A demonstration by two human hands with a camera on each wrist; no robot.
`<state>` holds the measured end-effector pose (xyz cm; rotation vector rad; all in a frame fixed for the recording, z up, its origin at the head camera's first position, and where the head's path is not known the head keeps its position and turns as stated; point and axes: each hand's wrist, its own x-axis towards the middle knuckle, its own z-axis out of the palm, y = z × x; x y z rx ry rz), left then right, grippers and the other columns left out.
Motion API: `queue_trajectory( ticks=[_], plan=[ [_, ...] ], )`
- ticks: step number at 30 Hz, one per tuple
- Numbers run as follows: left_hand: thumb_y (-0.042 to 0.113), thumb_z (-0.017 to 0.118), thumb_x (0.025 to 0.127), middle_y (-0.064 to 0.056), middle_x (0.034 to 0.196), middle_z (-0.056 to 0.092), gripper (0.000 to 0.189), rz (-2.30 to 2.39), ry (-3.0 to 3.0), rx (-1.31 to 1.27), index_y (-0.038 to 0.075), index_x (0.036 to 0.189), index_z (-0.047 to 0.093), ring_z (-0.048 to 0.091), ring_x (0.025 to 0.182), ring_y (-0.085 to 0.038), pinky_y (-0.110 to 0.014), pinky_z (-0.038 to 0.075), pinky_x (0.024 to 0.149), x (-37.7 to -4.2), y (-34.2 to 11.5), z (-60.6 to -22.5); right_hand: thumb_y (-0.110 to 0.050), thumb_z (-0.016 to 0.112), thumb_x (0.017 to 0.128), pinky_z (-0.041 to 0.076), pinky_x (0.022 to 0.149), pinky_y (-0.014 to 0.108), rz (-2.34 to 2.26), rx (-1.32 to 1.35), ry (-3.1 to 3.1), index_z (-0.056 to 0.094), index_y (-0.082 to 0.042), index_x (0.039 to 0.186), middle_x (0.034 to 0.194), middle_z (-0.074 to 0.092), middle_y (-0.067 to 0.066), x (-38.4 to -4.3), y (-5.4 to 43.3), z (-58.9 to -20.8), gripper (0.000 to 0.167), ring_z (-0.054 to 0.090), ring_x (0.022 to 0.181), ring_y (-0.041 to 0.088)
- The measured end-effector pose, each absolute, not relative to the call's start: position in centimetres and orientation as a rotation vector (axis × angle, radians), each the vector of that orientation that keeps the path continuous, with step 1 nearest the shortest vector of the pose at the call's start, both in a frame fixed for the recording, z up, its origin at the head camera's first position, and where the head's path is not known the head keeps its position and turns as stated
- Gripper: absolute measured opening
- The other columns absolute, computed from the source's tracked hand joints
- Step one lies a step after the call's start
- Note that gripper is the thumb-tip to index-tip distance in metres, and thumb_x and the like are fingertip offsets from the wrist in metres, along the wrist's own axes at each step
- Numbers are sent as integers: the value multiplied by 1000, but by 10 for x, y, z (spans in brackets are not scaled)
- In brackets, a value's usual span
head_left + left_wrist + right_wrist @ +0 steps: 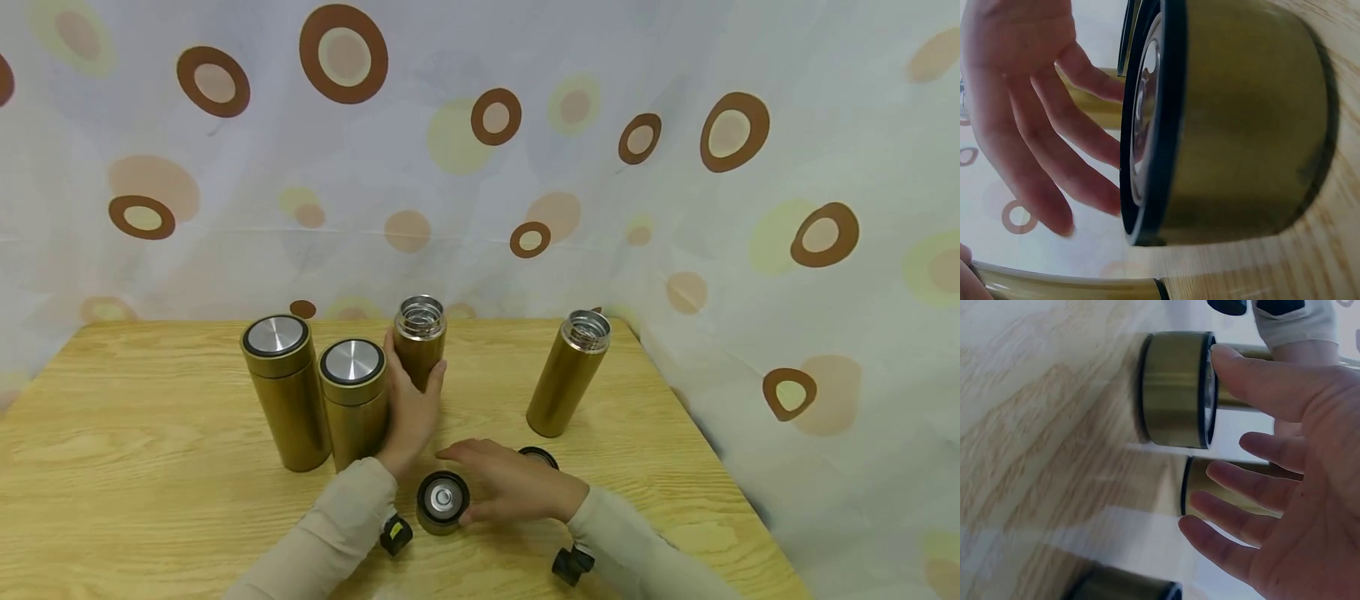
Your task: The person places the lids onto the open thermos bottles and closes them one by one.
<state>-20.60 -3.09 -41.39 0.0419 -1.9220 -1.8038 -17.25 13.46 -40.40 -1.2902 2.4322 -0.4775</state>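
My left hand (415, 414) grips the side of an open gold thermos flask (420, 357) that stands upright at the middle back, its steel neck bare. Beside the near gold lid (442, 500), which lies upside down with its silver inside facing up, is my right hand (512, 485). That hand's fingers are spread and loosely bent, with the thumb at the lid's rim in the right wrist view. A second lid (538, 455) is partly hidden behind the right hand. In the left wrist view, the near lid (1247, 125) fills the middle.
Two gold flasks with silver-topped lids, a taller-looking one (288, 400) and one (356, 408) beside my left hand, stand on the left. Another open gold flask (562, 383) stands at the back right. The wooden table (150, 450) ends at a patterned cloth (247, 275).
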Motion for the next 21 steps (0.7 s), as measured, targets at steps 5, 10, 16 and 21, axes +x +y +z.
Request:
queue_trajectory(
  ticks=[5, 10, 16, 21],
  plan=[
    [13, 62, 94, -18, 154, 21, 82, -1804, -1924, 36, 12, 153, 6, 21, 142, -30, -49, 16, 116, -206, -30, -414, -30, 80, 79, 39, 107, 33, -443, -1355, 2404, 42, -6, 143, 141, 48, 4, -175, 127, -411, 78, 45, 129, 18],
    [15, 62, 94, -17, 154, 21, 82, -1801, -1926, 30, 13, 154, 6, 21, 142, -30, -50, 16, 116, -205, -30, -415, -32, 83, 76, 40, 104, 30, -430, -1343, 2379, 42, -5, 141, 134, 52, 3, -175, 122, -419, 82, 48, 123, 15],
    [14, 63, 94, -17, 153, 23, 81, -1790, -1916, 16, 12, 153, 8, 23, 141, -31, -51, 18, 115, -207, -31, -418, -32, 84, 75, 42, 100, 27, -423, -1361, 2398, 50, -8, 133, 124, 57, -2, -176, 121, -422, 72, 51, 114, 10],
    [13, 63, 94, -18, 153, 24, 81, -1786, -1930, 19, 12, 153, 8, 24, 141, -31, -51, 18, 115, -207, -31, -417, -32, 84, 74, 44, 97, 25, -453, -1378, 2404, 52, -9, 129, 120, 59, -2, -176, 123, -423, 68, 53, 110, 9]
  ],
)
